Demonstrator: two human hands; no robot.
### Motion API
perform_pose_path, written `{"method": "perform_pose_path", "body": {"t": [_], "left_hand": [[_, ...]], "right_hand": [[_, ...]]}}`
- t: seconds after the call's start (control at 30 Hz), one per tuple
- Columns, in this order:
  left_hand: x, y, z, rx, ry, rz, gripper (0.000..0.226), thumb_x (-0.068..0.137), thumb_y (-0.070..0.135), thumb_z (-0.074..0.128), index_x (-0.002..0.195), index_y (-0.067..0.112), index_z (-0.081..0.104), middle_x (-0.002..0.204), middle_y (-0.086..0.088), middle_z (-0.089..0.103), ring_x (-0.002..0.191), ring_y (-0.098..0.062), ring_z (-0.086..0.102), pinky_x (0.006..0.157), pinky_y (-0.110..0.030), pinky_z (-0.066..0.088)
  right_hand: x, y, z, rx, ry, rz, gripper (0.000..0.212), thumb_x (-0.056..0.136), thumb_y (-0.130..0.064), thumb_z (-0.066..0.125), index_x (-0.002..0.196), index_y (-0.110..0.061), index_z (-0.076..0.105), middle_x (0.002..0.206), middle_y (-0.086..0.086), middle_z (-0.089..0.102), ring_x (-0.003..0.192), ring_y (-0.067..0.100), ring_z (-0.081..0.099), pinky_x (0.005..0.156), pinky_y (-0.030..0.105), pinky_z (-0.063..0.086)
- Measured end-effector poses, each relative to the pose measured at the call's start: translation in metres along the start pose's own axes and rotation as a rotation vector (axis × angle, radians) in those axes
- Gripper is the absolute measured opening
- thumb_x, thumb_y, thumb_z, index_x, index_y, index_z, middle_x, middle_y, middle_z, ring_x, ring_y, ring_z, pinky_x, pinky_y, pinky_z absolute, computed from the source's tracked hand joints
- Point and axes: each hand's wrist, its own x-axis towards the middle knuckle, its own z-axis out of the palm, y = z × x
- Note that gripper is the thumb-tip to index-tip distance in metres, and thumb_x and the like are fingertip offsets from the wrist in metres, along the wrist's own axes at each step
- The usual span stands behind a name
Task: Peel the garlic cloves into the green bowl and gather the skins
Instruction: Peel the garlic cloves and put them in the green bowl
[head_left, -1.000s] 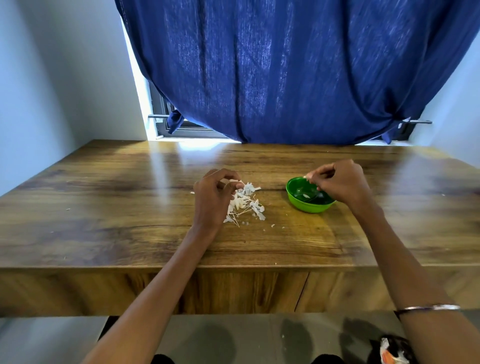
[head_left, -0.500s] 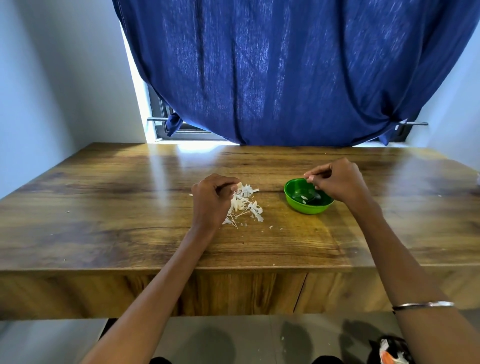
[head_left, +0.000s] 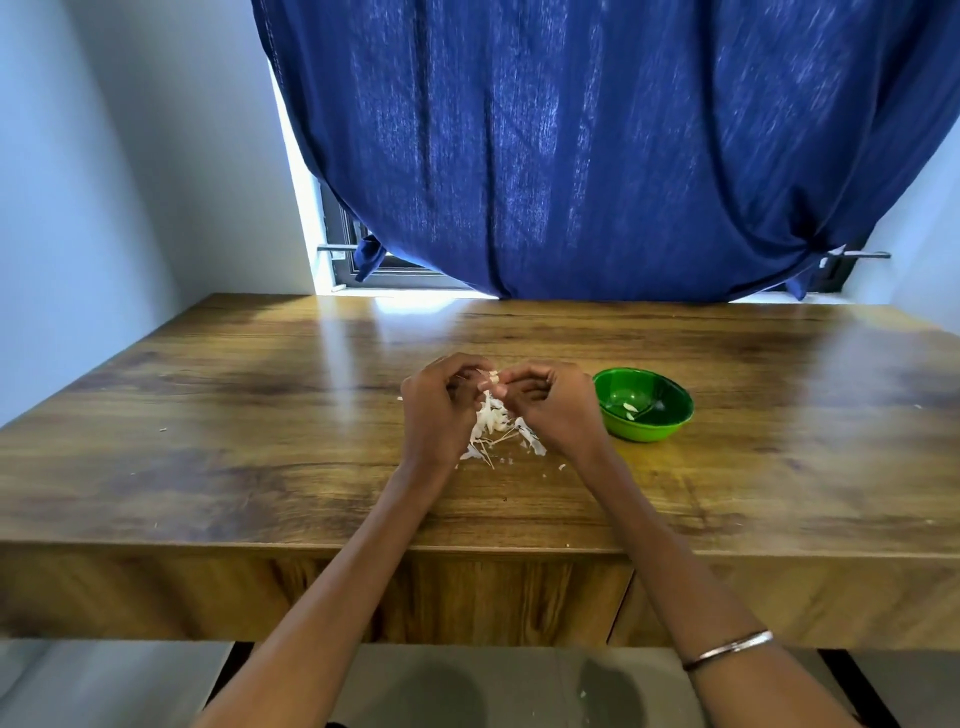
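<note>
Head view shows both hands, left hand (head_left: 436, 410) and right hand (head_left: 550, 410), pinching one garlic clove (head_left: 491, 375) fingertip-to-fingertip above the skins (head_left: 496, 428), green bowl (head_left: 643, 404) lying just rightward.

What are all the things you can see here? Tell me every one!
green bowl: one, green, on the table to the right of the hands
peeled cloves: a few small pieces, whitish, inside the green bowl; exact count too small to tell
garlic skins: one loose pile, white, on the table under and between the hands
garlic clove: one small piece, whitish, pinched between the fingertips of both hands
table: one, brown wood, fills the middle of the view
curtain: one, dark blue, hangs over the window behind the table
bracelet: one, silver, on the right wrist
left hand: one, fingers curled, pinching the garlic clove
right hand: one, fingers curled, pinching the same garlic clove
</note>
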Motion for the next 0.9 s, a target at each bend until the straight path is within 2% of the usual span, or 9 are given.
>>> {"method": "perform_pose_path", "body": {"t": [0.1, 0.23, 0.37, 0.53, 0.63, 0.73, 0.9], "left_hand": [[-0.001, 0.000, 0.001, -0.037, -0.009, -0.050, 0.026, 0.084, -0.012, 0.072, 0.095, 0.012, 0.076, 0.080, 0.008, 0.074, 0.072, -0.006, 0.073, 0.065, -0.027, 0.062], [0.000, 0.001, 0.001, -0.067, -0.011, -0.051, 0.012, 0.089, -0.001, 0.073, 0.095, 0.009, 0.078, 0.084, 0.002, 0.077, 0.072, -0.008, 0.073, 0.069, -0.029, 0.062], [-0.002, 0.006, 0.000, -0.080, 0.001, -0.056, 0.012, 0.084, 0.005, 0.081, 0.094, 0.010, 0.080, 0.085, 0.005, 0.078, 0.076, -0.006, 0.074, 0.072, -0.027, 0.062], [-0.003, 0.009, -0.002, -0.125, 0.107, -0.045, 0.015, 0.079, 0.000, 0.081, 0.081, 0.014, 0.079, 0.079, 0.010, 0.074, 0.075, -0.008, 0.072, 0.068, -0.031, 0.061], [-0.002, 0.007, -0.001, -0.045, 0.110, 0.040, 0.023, 0.076, -0.011, 0.076, 0.077, 0.012, 0.076, 0.078, 0.012, 0.070, 0.075, -0.001, 0.069, 0.068, -0.019, 0.055], [-0.003, 0.006, 0.000, 0.068, 0.130, 0.178, 0.023, 0.072, -0.020, 0.072, 0.074, 0.003, 0.074, 0.077, 0.002, 0.069, 0.074, -0.002, 0.066, 0.068, -0.007, 0.047], [-0.005, 0.002, 0.000, 0.166, 0.140, 0.341, 0.018, 0.078, -0.016, 0.068, 0.077, 0.001, 0.074, 0.081, -0.004, 0.070, 0.072, -0.013, 0.068, 0.064, -0.024, 0.056]], "right_hand": [[-0.002, 0.000, 0.004, 0.089, 0.007, -0.006, 0.005, 0.087, -0.010, 0.077, 0.088, -0.015, 0.077, 0.070, -0.013, 0.074, 0.059, 0.005, 0.068, 0.059, 0.017, 0.053], [-0.001, 0.005, 0.005, 0.207, 0.047, -0.001, 0.009, 0.088, -0.009, 0.076, 0.084, -0.017, 0.078, 0.081, -0.001, 0.079, 0.070, 0.021, 0.073, 0.069, 0.031, 0.062], [0.001, 0.007, 0.007, 0.314, 0.073, 0.074, 0.009, 0.089, 0.000, 0.073, 0.085, -0.008, 0.075, 0.074, -0.001, 0.077, 0.065, 0.008, 0.071, 0.065, 0.021, 0.058], [-0.001, 0.004, 0.012, 0.322, 0.055, 0.128, 0.004, 0.092, -0.009, 0.071, 0.090, -0.008, 0.075, 0.078, 0.002, 0.077, 0.063, 0.006, 0.069, 0.065, 0.021, 0.058], [-0.001, 0.002, 0.014, 0.330, 0.010, 0.145, 0.014, 0.095, -0.009, 0.067, 0.084, -0.014, 0.074, 0.072, -0.007, 0.075, 0.062, 0.004, 0.066, 0.065, 0.019, 0.057], [-0.003, 0.003, 0.015, 0.386, -0.019, 0.218, 0.015, 0.096, -0.010, 0.066, 0.083, -0.012, 0.074, 0.069, -0.005, 0.073, 0.064, 0.008, 0.063, 0.068, 0.022, 0.058], [-0.003, 0.005, 0.014, 0.559, -0.045, 0.287, 0.008, 0.094, -0.007, 0.067, 0.097, -0.002, 0.071, 0.078, 0.004, 0.073, 0.071, 0.010, 0.066, 0.073, 0.020, 0.058]]}}
